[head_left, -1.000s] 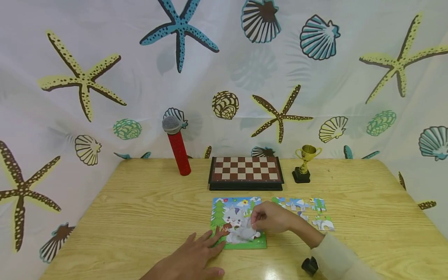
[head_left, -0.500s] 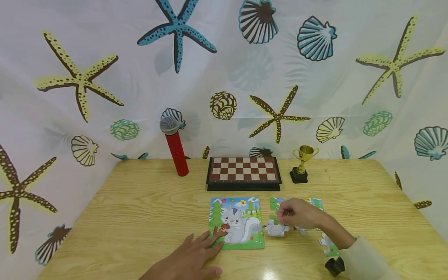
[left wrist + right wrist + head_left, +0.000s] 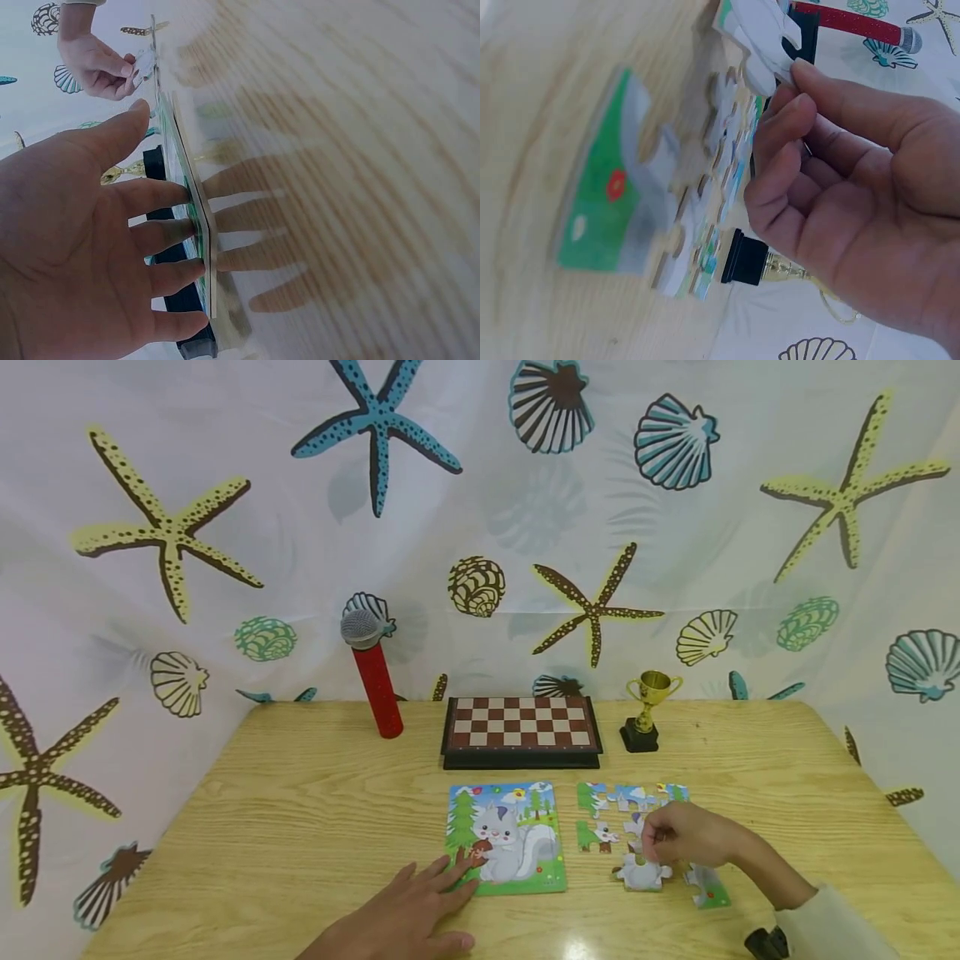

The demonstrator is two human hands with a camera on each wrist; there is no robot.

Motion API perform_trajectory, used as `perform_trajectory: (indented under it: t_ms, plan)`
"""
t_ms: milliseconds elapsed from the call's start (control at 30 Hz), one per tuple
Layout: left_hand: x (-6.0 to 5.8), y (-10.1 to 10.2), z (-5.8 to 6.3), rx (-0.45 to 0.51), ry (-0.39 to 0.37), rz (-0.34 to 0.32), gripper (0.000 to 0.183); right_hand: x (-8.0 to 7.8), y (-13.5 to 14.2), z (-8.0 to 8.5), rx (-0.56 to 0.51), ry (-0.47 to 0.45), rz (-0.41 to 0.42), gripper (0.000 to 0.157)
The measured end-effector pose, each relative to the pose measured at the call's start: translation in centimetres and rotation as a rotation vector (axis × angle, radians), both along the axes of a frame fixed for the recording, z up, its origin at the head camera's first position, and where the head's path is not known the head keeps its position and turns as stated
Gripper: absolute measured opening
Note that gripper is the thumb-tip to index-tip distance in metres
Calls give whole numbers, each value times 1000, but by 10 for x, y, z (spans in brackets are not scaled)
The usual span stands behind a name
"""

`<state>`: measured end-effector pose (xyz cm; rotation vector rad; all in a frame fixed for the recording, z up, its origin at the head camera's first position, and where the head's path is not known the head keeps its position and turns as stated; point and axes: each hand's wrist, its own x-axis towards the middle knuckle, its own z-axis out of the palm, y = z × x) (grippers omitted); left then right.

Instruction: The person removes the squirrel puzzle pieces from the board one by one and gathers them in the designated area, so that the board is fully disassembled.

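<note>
A squirrel picture board (image 3: 525, 852) lies on the table, and my left hand (image 3: 408, 910) rests with straight fingers on its lower left corner. In the left wrist view those fingertips touch the board's edge (image 3: 208, 262). To the right, my right hand (image 3: 693, 833) pinches a grey jigsaw piece (image 3: 642, 874) between thumb and fingers. The right wrist view shows this jigsaw piece (image 3: 761, 37) held above the table. Around the hand lie loose pieces: a squirrel-face piece (image 3: 597, 836), a green corner piece (image 3: 709, 887) and a row at the back (image 3: 633, 797), partly hidden by the hand.
Behind the board stands a chessboard box (image 3: 522, 727). A red microphone (image 3: 378, 685) leans upright to its left, and a gold trophy cup (image 3: 647, 710) is at its right. A patterned cloth (image 3: 420, 560) hangs behind the wooden table (image 3: 300, 802).
My right hand has moved from over the squirrel board rightwards to the loose pieces, with the jigsaw piece in its fingers. The left hand stays on the board's corner.
</note>
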<state>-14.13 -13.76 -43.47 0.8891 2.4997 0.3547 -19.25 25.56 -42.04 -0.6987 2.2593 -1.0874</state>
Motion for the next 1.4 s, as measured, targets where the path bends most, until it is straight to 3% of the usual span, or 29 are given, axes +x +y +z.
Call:
perform_trajectory:
  t_ms: [700, 900, 1400]
  plan:
    - [2, 2, 3, -18, 20, 25, 67, 11, -5, -6, 130, 98, -128, 7]
    - [4, 2, 4, -3, 41, 18, 66, 9, -5, -3, 139, 99, -120, 7]
    - [0, 6, 7, -48, 41, 49, 60, -4, -40, 10, 236, 271, -70, 10]
